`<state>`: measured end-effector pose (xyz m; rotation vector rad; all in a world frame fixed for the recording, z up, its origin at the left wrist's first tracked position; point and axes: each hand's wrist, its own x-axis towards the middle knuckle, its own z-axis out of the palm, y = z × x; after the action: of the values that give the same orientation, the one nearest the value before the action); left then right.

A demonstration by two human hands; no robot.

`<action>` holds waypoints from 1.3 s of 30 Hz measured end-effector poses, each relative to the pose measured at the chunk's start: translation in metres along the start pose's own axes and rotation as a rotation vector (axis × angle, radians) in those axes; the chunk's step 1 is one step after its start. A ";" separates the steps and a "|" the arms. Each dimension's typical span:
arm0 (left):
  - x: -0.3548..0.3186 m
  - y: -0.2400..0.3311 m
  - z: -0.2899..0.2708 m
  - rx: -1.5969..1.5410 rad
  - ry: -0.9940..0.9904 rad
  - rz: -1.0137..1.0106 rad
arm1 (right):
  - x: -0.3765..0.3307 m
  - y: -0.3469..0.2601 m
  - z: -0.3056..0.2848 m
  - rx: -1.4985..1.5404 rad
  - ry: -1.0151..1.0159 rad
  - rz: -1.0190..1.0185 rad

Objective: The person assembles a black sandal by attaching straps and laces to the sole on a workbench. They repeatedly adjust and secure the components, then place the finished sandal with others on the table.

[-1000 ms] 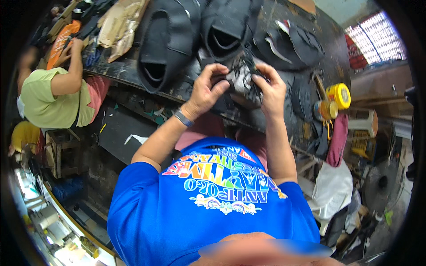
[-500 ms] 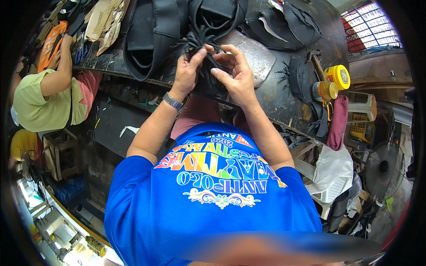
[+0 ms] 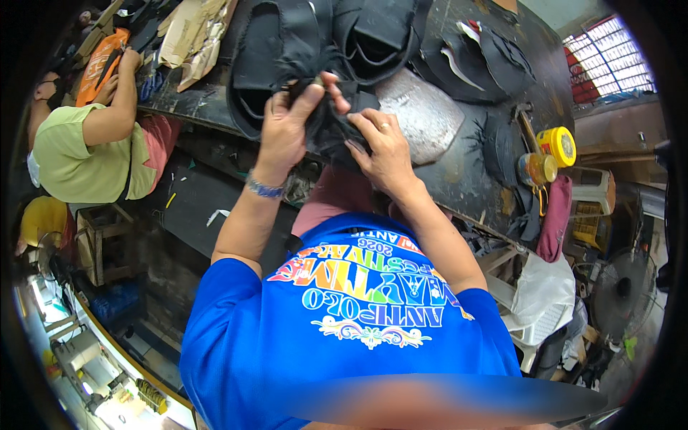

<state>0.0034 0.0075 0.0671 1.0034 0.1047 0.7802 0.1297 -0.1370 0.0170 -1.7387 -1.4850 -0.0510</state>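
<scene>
Just over the near edge of the dark workbench (image 3: 459, 183), I hold a black bundle of soft material with thin strips (image 3: 342, 132) in both hands. My left hand (image 3: 287, 132) is closed on its left side, thumb and fingers pinching near the top, somewhat blurred. From the right, my right hand (image 3: 383, 143) grips the same bundle between thumb and bent fingers. Its lower part hangs toward my lap. Right behind my hands lie large black rounded pieces (image 3: 380, 32) with folded openings. A worn grey slab (image 3: 430, 122) lies beyond my right hand.
To the right are a black fringed piece (image 3: 498, 147), a hammer (image 3: 527, 129), a yellow round tub (image 3: 557, 145), an amber jar (image 3: 536, 170) and a maroon pouch (image 3: 555, 218). More black cut pieces (image 3: 473, 64) lie farther back. At left, a co-worker (image 3: 86, 150) handles an orange item (image 3: 100, 64).
The bundle's spread strips no longer fan upward between my hands. My left hand has turned and closed further on it, and my right fingers have come down onto it. The view has shifted slightly.
</scene>
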 end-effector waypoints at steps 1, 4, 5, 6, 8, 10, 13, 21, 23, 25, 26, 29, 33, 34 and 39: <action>0.003 0.026 -0.002 0.041 -0.016 0.021 | 0.001 0.000 -0.002 -0.004 -0.010 -0.002; 0.019 0.095 -0.010 0.207 0.023 0.159 | 0.008 0.001 -0.005 -0.004 -0.056 -0.012; 0.034 0.112 -0.015 0.307 0.034 0.234 | 0.010 0.002 -0.005 0.008 -0.054 -0.008; 0.053 0.127 -0.023 0.404 0.060 0.298 | 0.012 0.004 -0.005 0.026 -0.049 -0.021; 0.101 0.153 -0.046 0.568 0.108 0.279 | 0.018 0.010 -0.006 0.068 -0.030 -0.064; 0.163 0.173 -0.078 0.530 0.071 0.216 | 0.024 0.017 -0.008 0.076 -0.044 -0.112; 0.253 0.170 -0.135 0.851 0.216 0.268 | 0.029 0.025 -0.014 0.095 -0.143 -0.132; 0.444 0.123 -0.254 1.509 0.164 0.427 | 0.052 0.052 -0.023 0.365 -0.305 -0.081; 0.485 0.107 -0.280 1.868 0.159 0.615 | 0.055 0.055 -0.025 0.427 -0.342 -0.041; 0.521 0.092 -0.303 1.793 0.188 0.470 | 0.057 0.056 -0.026 0.463 -0.363 -0.004; 0.535 0.085 -0.313 1.841 0.195 0.453 | 0.058 0.056 -0.027 0.461 -0.377 0.016; 0.564 0.063 -0.326 1.558 0.142 0.502 | 0.058 0.055 -0.026 0.459 -0.393 0.054; 0.567 0.037 -0.320 1.090 0.408 0.344 | 0.059 0.054 -0.025 0.429 -0.400 0.071; 0.569 0.028 -0.317 0.617 0.560 0.209 | 0.060 0.054 -0.026 0.442 -0.416 0.093; 0.574 0.044 -0.325 2.441 0.221 0.512 | 0.065 0.056 -0.032 0.521 -0.502 0.170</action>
<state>0.2625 0.6161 0.0720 3.2939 1.2451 1.0001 0.2104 -0.1012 0.0410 -1.4876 -1.5043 0.8412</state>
